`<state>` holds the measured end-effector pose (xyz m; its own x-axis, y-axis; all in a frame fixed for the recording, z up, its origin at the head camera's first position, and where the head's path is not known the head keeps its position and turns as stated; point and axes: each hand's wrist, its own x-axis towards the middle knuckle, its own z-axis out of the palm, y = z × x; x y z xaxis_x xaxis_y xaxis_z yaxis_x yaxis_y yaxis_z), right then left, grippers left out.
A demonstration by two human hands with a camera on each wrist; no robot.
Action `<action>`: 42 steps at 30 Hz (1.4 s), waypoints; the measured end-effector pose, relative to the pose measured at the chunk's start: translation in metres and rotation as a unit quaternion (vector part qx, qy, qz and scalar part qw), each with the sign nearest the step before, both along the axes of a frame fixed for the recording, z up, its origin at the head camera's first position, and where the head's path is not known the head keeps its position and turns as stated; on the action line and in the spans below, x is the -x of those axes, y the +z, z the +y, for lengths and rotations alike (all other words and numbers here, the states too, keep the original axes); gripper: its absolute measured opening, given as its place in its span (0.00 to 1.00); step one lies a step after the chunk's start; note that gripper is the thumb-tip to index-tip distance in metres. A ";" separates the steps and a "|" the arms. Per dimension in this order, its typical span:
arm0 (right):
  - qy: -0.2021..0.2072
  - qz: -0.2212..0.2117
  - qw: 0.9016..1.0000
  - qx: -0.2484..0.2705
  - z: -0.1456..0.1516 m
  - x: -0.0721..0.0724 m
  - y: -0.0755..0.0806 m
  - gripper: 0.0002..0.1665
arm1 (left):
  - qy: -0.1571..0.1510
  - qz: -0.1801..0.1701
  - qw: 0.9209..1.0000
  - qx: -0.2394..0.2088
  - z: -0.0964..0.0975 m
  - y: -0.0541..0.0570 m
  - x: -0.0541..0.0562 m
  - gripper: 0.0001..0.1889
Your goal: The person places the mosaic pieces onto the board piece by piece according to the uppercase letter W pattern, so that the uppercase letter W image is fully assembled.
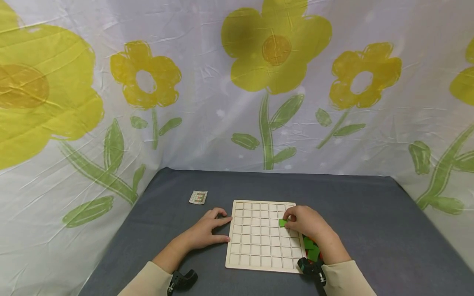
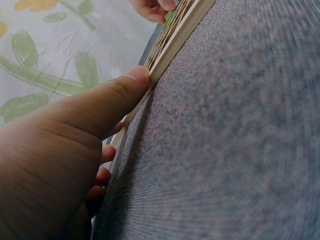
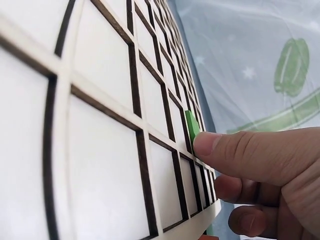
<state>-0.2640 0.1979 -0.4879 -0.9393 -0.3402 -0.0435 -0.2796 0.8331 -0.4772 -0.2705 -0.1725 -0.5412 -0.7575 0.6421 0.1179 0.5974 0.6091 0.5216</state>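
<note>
Right hand [image 1: 308, 223] pinched flat green tile [image 1: 282, 223] at pale wooden square-grid board [image 1: 255, 238].
Left hand [image 1: 203, 231] touched board's left edge; green and red pieces [image 1: 312, 251] lay by right edge, small printed card [image 1: 198, 197] beyond left hand.

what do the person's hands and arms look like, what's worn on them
The left hand and right hand are bare, without gloves. The left arm has a plain cream fabric sleeve and a small, rounded black wrist device; the right arm has a matching cream sleeve and black device.
</note>
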 end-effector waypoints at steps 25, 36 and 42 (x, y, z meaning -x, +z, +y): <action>-0.011 -0.018 0.998 0.061 0.033 0.000 0.014 0.11 | 0.002 -0.009 1.000 0.000 0.000 -0.003 -0.002 0.39; -0.043 -0.041 0.995 0.080 0.058 0.002 0.012 0.11 | 0.005 -0.005 1.000 0.002 0.001 0.001 -0.001 0.39; -0.034 -0.091 0.988 0.120 0.065 -0.002 0.013 0.08 | 0.005 -0.001 1.000 -0.001 0.002 0.002 -0.002 0.39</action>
<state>-0.2620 0.2628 -0.4754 -0.9442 -0.2981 -0.1400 -0.1181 0.7035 -0.7009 -0.2687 -0.1710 -0.5395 -0.7647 0.6335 0.1180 0.5899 0.6143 0.5241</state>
